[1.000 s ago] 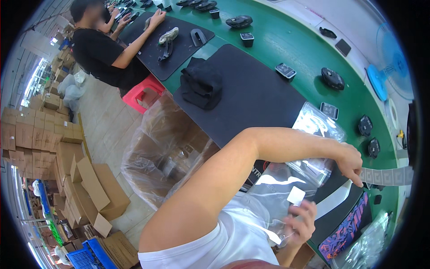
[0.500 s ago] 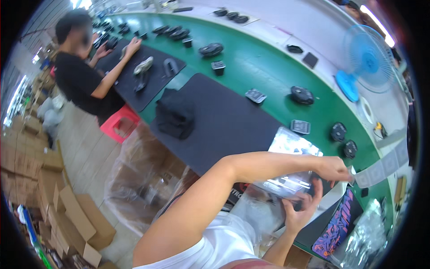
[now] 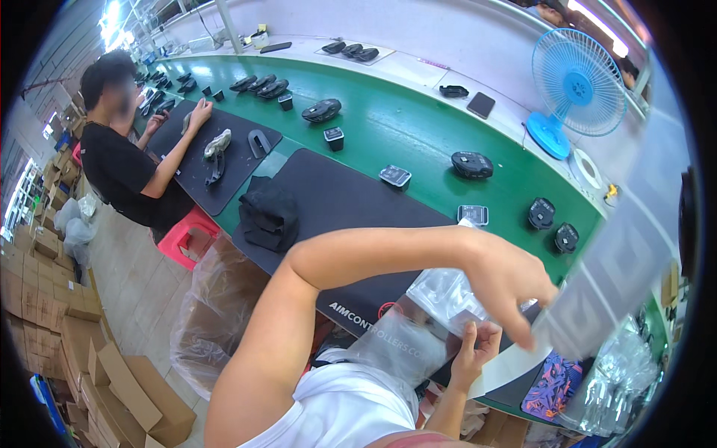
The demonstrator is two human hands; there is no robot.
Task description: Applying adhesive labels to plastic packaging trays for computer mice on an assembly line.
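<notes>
My left arm crosses in front of me, and my left hand [image 3: 511,287] is bent over a translucent strip of labels [image 3: 616,272]. Its fingers appear closed on the strip's edge, though the contact is partly hidden. The strip rises blurred along the right side, close to the camera. Below, my right hand [image 3: 478,351] has its thumb and fingers pinched together next to a thin greyish see-through piece [image 3: 464,317]; what exactly it grips is unclear. A white paper strip [image 3: 515,369] lies beside the right hand. Clear plastic bags [image 3: 437,291] lie just beyond it, partly covered by my left arm.
Black oval devices [image 3: 472,165] and small clear-lidded boxes [image 3: 472,216] stand along the green table [image 3: 418,205]. A dark mat [image 3: 351,198] bears a black cloth [image 3: 269,216]. A blue fan [image 3: 576,89] stands at the back right. At left a person [image 3: 123,149] works at another mat.
My left hand has come nearer and lower, and the label strip now fills more of the right side. My right hand has gone from spread fingers to a pinch. The view has shifted.
</notes>
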